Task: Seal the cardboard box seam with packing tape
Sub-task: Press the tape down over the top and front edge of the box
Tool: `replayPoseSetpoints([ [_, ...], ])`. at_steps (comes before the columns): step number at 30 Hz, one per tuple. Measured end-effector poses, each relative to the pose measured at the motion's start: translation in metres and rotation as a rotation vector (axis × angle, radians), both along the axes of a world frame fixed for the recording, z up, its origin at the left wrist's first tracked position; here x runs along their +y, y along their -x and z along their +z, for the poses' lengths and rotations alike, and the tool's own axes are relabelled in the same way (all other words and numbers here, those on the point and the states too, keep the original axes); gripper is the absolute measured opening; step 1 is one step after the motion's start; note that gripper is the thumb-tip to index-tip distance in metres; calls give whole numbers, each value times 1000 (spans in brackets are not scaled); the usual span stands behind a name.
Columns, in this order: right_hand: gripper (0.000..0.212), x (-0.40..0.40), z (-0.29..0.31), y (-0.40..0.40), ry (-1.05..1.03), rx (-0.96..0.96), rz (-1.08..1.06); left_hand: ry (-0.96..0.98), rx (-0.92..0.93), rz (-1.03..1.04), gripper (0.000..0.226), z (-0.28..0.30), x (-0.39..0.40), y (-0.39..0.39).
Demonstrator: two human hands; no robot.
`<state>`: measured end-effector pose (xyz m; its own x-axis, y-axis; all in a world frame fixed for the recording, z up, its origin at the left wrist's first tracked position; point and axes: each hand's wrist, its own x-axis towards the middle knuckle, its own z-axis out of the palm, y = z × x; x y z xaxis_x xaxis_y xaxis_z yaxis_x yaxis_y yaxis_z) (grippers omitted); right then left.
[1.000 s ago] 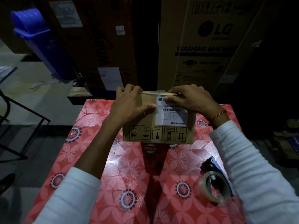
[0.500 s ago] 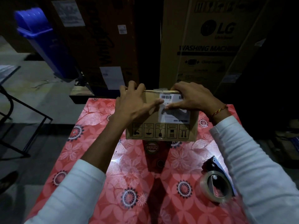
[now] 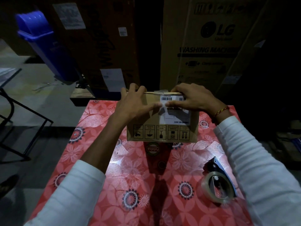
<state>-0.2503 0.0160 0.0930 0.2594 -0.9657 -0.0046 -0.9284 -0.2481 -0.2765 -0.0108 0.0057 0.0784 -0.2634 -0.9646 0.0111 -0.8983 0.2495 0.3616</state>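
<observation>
A small cardboard box (image 3: 162, 132) with a white shipping label and a row of handling symbols stands on the far middle of the red floral table (image 3: 138, 185). My left hand (image 3: 132, 103) clasps its upper left corner, fingers over the top edge. My right hand (image 3: 192, 98) clasps the upper right. Both thumbs meet on the front face and press on clear tape near the label. A strip of tape (image 3: 160, 91) shows along the top edge between my hands. The tape dispenser (image 3: 218, 183) with its clear roll lies at the table's near right.
Tall cardboard cartons stand just behind the table, one an LG washing machine carton (image 3: 211, 46). A blue bin (image 3: 45, 44) leans at the far left. A black metal frame (image 3: 19, 121) stands on the floor to the left.
Both thumbs have slid toward each other along the box front and now touch near the label. The box and the dispenser have stayed where they were.
</observation>
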Motion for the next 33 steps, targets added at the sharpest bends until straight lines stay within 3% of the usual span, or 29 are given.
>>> replayPoseSetpoints([
  [5,96,4,-11,-8,186,63,-81,160,40,103,75,-11,9,10],
  [12,72,6,-7,-4,152,23,-53,181,59,38,54,-12,4,3],
  [21,74,15,-16,-12,265,62,-119,211,61,148,73,-16,15,15],
  [25,75,13,-15,-10,214,56,-107,149,80,103,65,-15,11,11],
  [29,61,14,-12,-7,182,16,-94,93,123,54,62,-13,7,5],
  [33,54,18,-7,-4,95,65,-8,295,-46,-146,49,-16,5,2],
])
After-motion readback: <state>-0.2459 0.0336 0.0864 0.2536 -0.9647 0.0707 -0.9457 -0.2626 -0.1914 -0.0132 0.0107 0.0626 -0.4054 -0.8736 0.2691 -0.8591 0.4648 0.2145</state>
